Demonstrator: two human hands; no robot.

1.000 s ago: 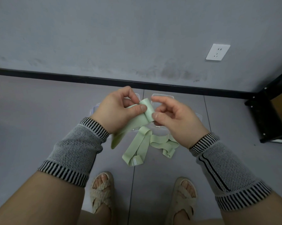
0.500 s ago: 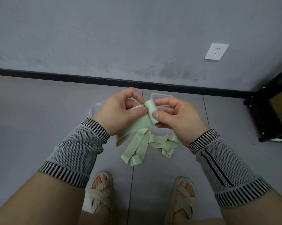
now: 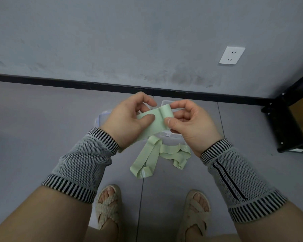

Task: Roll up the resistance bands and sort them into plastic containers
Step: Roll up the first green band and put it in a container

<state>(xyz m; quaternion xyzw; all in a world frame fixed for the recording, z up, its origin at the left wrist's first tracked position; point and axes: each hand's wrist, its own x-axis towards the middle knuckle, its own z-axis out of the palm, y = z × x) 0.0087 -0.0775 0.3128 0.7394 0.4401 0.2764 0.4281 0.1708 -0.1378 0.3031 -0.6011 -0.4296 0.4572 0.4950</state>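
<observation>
- Nearest us, two woven beige sandals (image 3: 110, 205) stand on the grey tiled floor (image 3: 33, 137).
- Beyond them lie two loose pale green elastic resistance bands (image 3: 147, 161).
- Above these, our left hand (image 3: 126, 119) pinches a third pale green band (image 3: 156, 123); our right hand (image 3: 190, 123) pinches its rolled end.
- Clear plastic containers (image 3: 166, 135) sit behind, near the grey wall (image 3: 129, 41).

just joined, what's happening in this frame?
A person stands over a grey floor rolling a pale green resistance band. The right hand pinches the rolled end; the left hand holds the flat strip, thumb on top. Two more green bands lie loose on the floor below. Clear plastic containers sit mostly hidden behind the hands; their contents cannot be seen.
</observation>
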